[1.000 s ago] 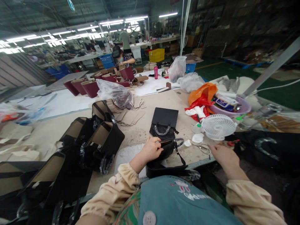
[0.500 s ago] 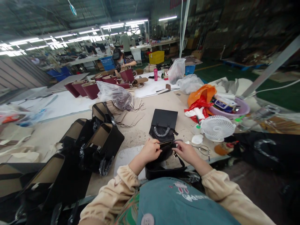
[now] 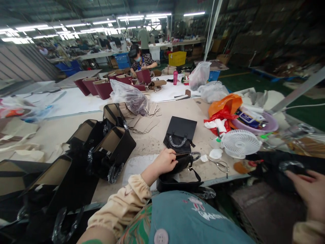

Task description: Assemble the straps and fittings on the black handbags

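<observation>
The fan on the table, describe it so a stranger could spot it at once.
Start at the big beige table, on its right side, where a lilac basin sits. The fan is just on the near side of that basin. It alone is white and slotted, unlike the basin and the red plastic behind it.

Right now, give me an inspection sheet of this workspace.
Surface: beige tabletop, dark specks in places.
Job's things: near black bag against the apron; far black bag just beyond it; open black bags to the left.
Clutter: scissors, white fan, purple basin, orange bag.
Hands: left hand grips the near black bag's upper edge with its fingers; right hand is at a wrapped handle, contact unclear.
Cables: pale line at far right, possibly a cord.
Surroundings: co-worker behind maroon bags; ceiling lights lit.
</observation>
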A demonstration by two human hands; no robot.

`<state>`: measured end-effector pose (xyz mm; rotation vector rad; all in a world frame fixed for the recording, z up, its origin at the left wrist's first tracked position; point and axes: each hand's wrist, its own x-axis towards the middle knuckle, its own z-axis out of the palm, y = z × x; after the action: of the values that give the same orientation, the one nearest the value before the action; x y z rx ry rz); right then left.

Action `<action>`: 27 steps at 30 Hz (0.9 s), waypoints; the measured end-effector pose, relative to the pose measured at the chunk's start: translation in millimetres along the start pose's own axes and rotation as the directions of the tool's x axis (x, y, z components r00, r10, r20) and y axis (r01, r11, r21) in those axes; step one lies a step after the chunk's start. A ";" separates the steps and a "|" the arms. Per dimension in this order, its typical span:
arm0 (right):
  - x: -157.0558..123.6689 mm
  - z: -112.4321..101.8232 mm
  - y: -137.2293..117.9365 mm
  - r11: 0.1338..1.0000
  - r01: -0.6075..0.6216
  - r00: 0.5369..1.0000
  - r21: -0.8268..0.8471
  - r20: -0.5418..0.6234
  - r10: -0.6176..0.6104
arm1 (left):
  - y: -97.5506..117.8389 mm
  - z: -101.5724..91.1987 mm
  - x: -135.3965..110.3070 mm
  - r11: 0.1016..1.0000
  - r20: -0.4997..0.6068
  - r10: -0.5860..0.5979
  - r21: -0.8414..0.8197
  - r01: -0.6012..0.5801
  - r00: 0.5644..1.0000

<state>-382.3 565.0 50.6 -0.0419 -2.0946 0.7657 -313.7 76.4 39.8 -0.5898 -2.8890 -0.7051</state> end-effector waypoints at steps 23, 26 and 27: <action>-107.9 154.7 -189.6 0.864 -0.108 0.534 0.493 0.762 -0.368 | -2.8 -1.3 3.7 0.997 0.009 0.043 -0.060 -0.043 0.999; -105.9 154.9 -190.2 0.857 -0.075 0.520 0.510 0.753 -0.403 | -4.6 -0.4 4.8 0.997 0.014 0.057 -0.057 -0.056 0.998; -105.2 154.5 -190.0 0.859 -0.037 0.519 0.511 0.744 -0.420 | -5.2 0.0 5.2 0.997 0.016 0.060 -0.056 -0.059 0.998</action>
<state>-388.0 301.6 9.9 1.0480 -2.6430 1.3092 -320.5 73.9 38.5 -0.6891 -2.8627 -0.7775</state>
